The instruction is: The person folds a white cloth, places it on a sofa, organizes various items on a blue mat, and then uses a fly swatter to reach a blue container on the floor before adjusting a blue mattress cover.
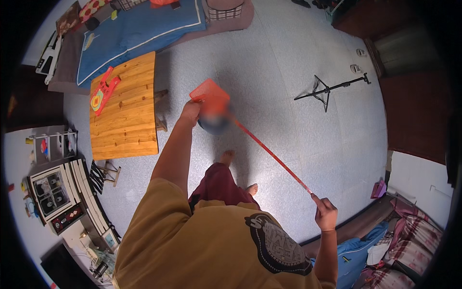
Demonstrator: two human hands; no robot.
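Note:
My left hand (191,109) grips the near-left edge of an orange-red plastic object (211,89) with a mesh-like flat face. Its lower part is blurred, so I cannot tell its full shape. Just beneath it, a dark blue rounded object (208,127) shows partly, also blurred. Out to the right, my right hand (326,214) is closed around the near end of a long red pole (274,155). The pole slants up and left, and its far end runs into the blur beside the orange-red object; the join is hidden.
A wooden table (124,130) bearing a red plastic bag (104,94) stands left. A black tripod (326,89) lies on the grey floor (278,108) at right. A blue-covered sofa (144,27) lines the far side; a folding stool (106,173) sits near the table.

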